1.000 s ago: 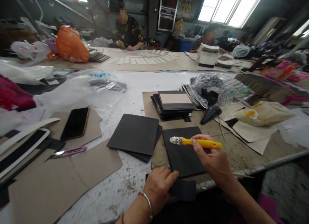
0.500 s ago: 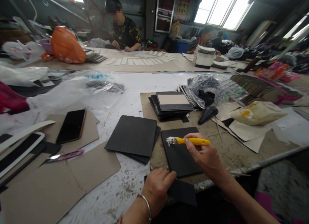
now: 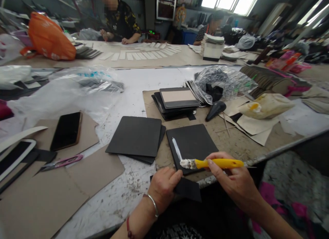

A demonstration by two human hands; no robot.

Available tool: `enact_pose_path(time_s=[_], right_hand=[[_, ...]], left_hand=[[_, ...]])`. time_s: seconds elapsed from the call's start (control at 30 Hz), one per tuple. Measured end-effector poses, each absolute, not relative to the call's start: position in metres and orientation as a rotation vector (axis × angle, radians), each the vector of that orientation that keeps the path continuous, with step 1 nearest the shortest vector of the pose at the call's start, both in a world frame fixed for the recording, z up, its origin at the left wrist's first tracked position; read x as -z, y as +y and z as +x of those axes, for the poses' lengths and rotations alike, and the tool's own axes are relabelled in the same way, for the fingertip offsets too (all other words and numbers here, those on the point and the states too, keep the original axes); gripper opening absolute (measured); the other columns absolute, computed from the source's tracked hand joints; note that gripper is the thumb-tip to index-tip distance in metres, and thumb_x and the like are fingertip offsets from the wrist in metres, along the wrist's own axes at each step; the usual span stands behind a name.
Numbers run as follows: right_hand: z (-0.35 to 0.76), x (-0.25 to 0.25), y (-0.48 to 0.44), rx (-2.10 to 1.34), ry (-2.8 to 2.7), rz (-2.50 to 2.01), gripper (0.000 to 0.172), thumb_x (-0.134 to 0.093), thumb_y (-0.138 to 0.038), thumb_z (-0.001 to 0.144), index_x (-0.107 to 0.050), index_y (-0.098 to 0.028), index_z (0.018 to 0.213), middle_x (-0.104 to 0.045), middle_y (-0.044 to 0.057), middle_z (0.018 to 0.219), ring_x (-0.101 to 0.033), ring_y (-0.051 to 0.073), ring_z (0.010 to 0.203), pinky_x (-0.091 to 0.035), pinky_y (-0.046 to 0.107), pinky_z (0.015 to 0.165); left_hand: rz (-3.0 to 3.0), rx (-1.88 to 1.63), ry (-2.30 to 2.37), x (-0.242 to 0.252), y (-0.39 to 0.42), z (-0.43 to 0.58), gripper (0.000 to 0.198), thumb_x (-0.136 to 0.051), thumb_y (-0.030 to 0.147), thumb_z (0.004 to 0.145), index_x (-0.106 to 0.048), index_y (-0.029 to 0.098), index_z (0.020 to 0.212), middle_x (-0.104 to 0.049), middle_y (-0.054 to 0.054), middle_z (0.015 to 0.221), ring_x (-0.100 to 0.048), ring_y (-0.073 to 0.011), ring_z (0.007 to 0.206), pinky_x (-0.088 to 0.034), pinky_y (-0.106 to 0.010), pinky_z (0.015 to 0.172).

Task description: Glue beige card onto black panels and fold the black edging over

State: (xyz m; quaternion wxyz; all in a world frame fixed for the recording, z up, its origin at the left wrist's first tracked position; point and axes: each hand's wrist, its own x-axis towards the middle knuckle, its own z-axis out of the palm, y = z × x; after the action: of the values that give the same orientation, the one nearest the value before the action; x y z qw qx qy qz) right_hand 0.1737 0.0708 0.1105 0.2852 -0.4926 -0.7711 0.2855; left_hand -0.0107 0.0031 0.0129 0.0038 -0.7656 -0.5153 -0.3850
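Observation:
My right hand [image 3: 232,177] is closed around the yellow handle of a paintbrush [image 3: 218,163]. Its white-coated bristles touch a black square panel [image 3: 195,141] near the panel's lower left corner. Up the panel's left side runs a white streak [image 3: 176,148]. My left hand [image 3: 164,184] is closed at the table's front edge, gripping a dark flat strip [image 3: 189,189] that sticks out to its right. Left of the panel lie stacked black square panels [image 3: 135,136], slightly fanned. Behind stands another pile of dark panels, topped by one with a beige band [image 3: 178,96].
A phone [image 3: 66,131] and a pink-handled cutter [image 3: 63,162] lie on brown board at left. A black teardrop-shaped object [image 3: 215,110] and a stained yellowish bag [image 3: 266,106] lie at right. Clear plastic bags are behind. Across the table sits a co-worker [image 3: 119,21].
My right hand has drawn the brush down along the panel's left side, leaving a white streak. My left hand keeps its place at the table edge. The view has shifted slightly.

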Motion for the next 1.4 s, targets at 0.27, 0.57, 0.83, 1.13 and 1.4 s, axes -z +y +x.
enact_pose_path(time_s=[0.27,0.57,0.83,1.13,1.4], right_hand=[[0.185,-0.104,0.069,-0.852,-1.997,-1.364,0.023,-0.049,-0.039,0.086,-0.060,-0.019,0.085,-0.062,0.004,0.081,-0.062,0.015,0.068,-0.050,0.019,0.051],[0.214,-0.102,0.079,-0.839,-1.882,-1.456,0.023,-0.051,-0.041,0.084,-0.059,-0.020,0.087,-0.065,0.006,0.080,-0.065,0.019,0.069,-0.053,0.024,0.053],[0.254,-0.105,0.098,-0.725,-1.745,-1.556,0.032,-0.053,-0.049,0.079,-0.059,-0.019,0.085,-0.066,0.007,0.079,-0.067,0.021,0.068,-0.056,0.027,0.060],[0.247,-0.108,0.146,-0.670,-1.772,-1.402,0.032,-0.051,-0.048,0.082,-0.057,-0.018,0.090,-0.065,0.008,0.085,-0.066,0.019,0.073,-0.055,0.028,0.060],[0.237,-0.100,0.174,-0.582,-1.991,-1.326,0.031,-0.049,-0.046,0.085,-0.059,-0.018,0.093,-0.064,0.006,0.087,-0.062,0.017,0.071,-0.049,0.025,0.054]], left_hand=[[-2.400,1.168,-1.583,-0.013,0.003,-0.011,0.023,-0.036,0.016,0.092,-0.058,0.013,0.094,-0.055,-0.002,0.060,-0.049,-0.0164,0.054,-0.037,-0.027,0.049],[-2.455,1.162,-1.570,-0.016,0.002,-0.011,0.025,-0.035,0.013,0.090,-0.059,0.012,0.095,-0.057,-0.004,0.061,-0.052,-0.0163,0.055,-0.042,-0.026,0.049],[-2.453,1.166,-1.559,-0.017,0.003,-0.011,0.020,-0.039,0.014,0.089,-0.058,0.012,0.097,-0.057,-0.003,0.060,-0.053,-0.0167,0.053,-0.042,-0.026,0.047],[-2.500,1.136,-1.467,-0.007,0.005,-0.018,0.024,-0.036,0.012,0.088,-0.054,0.012,0.104,-0.059,-0.005,0.064,-0.057,-0.0171,0.055,-0.045,-0.026,0.048],[-2.430,1.130,-1.430,0.008,0.007,-0.018,0.020,-0.041,0.015,0.090,-0.053,0.013,0.105,-0.059,-0.003,0.061,-0.056,-0.0166,0.054,-0.043,-0.025,0.048]])
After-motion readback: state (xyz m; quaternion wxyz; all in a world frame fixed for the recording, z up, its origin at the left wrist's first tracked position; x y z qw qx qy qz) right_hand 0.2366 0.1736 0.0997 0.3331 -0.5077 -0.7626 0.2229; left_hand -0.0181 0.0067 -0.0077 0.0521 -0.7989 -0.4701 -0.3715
